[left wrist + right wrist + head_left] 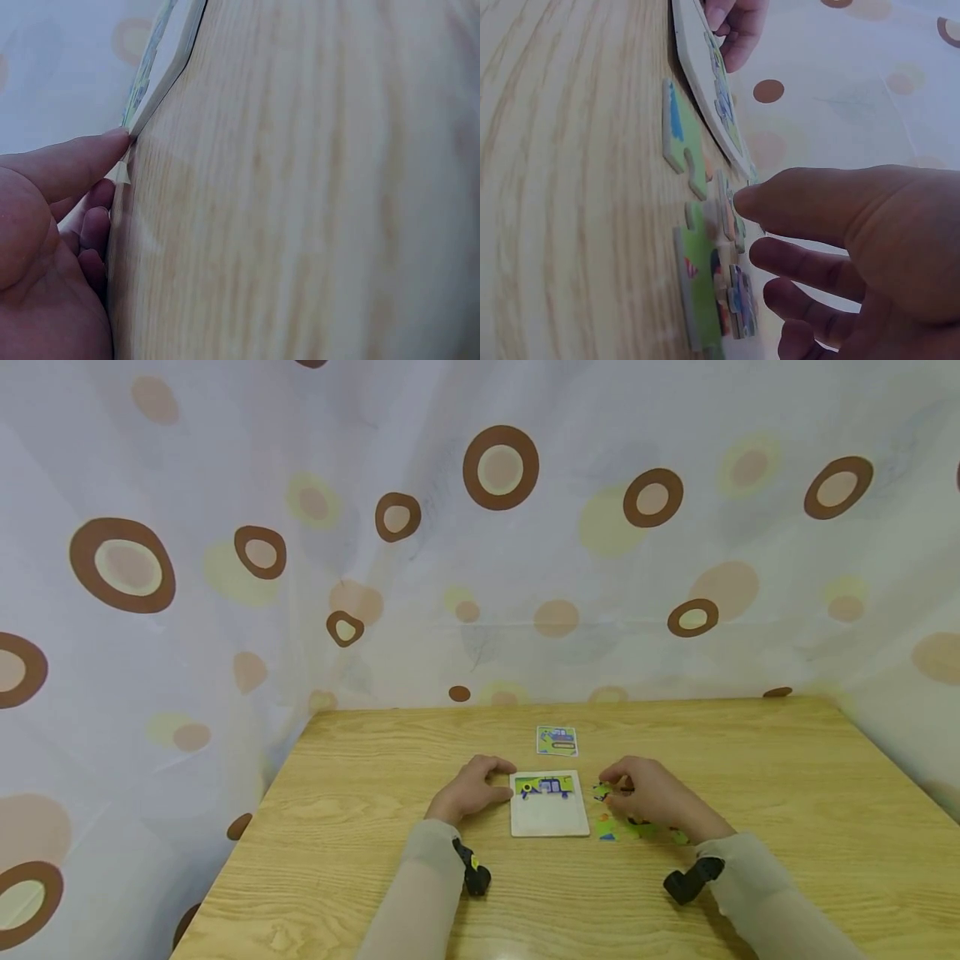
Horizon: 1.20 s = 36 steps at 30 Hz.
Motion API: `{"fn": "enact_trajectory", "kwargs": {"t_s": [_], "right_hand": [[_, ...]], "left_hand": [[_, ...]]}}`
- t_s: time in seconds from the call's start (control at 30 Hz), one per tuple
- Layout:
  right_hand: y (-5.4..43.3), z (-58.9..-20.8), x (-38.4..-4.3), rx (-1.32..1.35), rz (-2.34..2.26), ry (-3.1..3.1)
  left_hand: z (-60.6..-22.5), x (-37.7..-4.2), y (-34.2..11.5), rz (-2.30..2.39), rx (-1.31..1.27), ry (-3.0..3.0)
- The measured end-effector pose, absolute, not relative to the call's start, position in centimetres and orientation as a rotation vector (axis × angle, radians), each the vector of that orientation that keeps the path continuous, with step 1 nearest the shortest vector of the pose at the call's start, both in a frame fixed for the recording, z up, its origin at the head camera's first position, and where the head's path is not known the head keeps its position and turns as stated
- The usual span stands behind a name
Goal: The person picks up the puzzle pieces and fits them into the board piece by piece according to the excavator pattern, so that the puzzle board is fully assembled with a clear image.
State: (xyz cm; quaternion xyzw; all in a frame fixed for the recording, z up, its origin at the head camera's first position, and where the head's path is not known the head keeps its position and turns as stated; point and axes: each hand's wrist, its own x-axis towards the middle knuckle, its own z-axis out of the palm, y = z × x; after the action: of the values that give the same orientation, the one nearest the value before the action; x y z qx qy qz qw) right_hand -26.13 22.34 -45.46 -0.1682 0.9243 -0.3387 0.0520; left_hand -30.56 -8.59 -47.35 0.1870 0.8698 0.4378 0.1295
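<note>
Across the wood-grain desk (360, 877), the left hand (468, 789), fingers relaxed, touches the jigsaw tray (550, 821) — seemingly steadying it; the right hand (651, 789) is at a jigsaw piece (601, 790) just beside, pinch unclear; a picture card (557, 741) lies beyond — perhaps for reference.

spotted sheet (427, 443) behind wooden table (570, 893)

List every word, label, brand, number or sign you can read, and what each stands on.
None can be read.
Small square printed card: any lettering too small to read.
Square white jigsaw tray: none legible.
Flat green jigsaw pieces: none legible.
Black wrist cameras: too small.
</note>
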Motion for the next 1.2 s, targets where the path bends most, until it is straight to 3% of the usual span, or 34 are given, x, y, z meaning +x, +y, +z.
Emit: {"fn": "enact_trajectory", "kwargs": {"t_s": [0.83, 1.2], "right_hand": [[21.2, -45.6, -26.3, -0.553, -1.049, 2.842], [18.8, -45.3, -26.4, -0.76, -1.11, 2.808]], "left_hand": [[-47.2, -30.4, -8.7, 1.261, 0.534, 2.529], [-47.1, -30.4, -8.7, 1.251, 0.546, 2.539]]}}
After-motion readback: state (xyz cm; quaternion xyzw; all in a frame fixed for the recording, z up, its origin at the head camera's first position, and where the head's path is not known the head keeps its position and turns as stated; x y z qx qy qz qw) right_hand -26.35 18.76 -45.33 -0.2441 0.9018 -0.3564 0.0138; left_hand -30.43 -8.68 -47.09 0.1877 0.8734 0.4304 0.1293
